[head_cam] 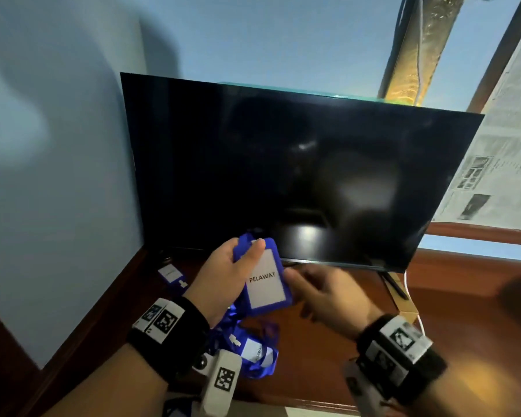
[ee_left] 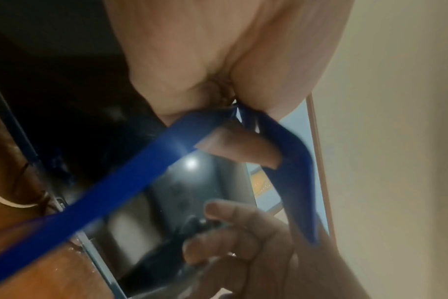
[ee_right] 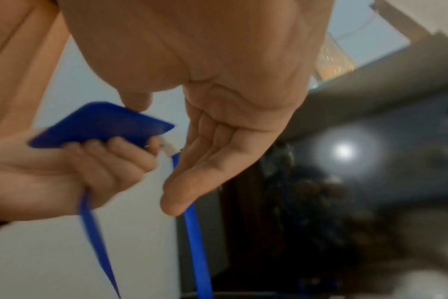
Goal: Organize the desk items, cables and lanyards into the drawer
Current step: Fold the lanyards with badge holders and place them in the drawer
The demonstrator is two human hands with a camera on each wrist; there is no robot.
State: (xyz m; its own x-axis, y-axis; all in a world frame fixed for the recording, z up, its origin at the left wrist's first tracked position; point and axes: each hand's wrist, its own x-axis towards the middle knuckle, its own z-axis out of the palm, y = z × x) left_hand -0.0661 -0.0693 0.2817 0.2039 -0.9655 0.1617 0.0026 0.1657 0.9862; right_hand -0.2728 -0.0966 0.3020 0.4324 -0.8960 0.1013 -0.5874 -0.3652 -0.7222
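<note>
My left hand (head_cam: pixel 241 260) grips a blue badge holder (head_cam: pixel 266 282) with a white card reading PELAWAT, held above the wooden desk (head_cam: pixel 451 314) in front of the dark screen. Its blue strap (ee_left: pixel 110 194) hangs down from the fist. In the right wrist view the left hand's fingers curl under the badge holder (ee_right: pixel 102 125) and the strap (ee_right: pixel 194 232) drops below. My right hand (head_cam: pixel 307 285) is right beside the badge, blurred, fingers straight and palm (ee_right: pixel 230 125) open, holding nothing. More blue lanyards (head_cam: pixel 253 352) lie heaped on the desk below my left wrist.
A large black screen (head_cam: pixel 298 164) stands at the back of the desk against the blue wall. Another blue badge (head_cam: pixel 172 273) lies at the desk's left rear corner. A white cable (head_cam: pixel 417 311) runs down at the right, beside the screen's foot. Newspaper covers the window on the right.
</note>
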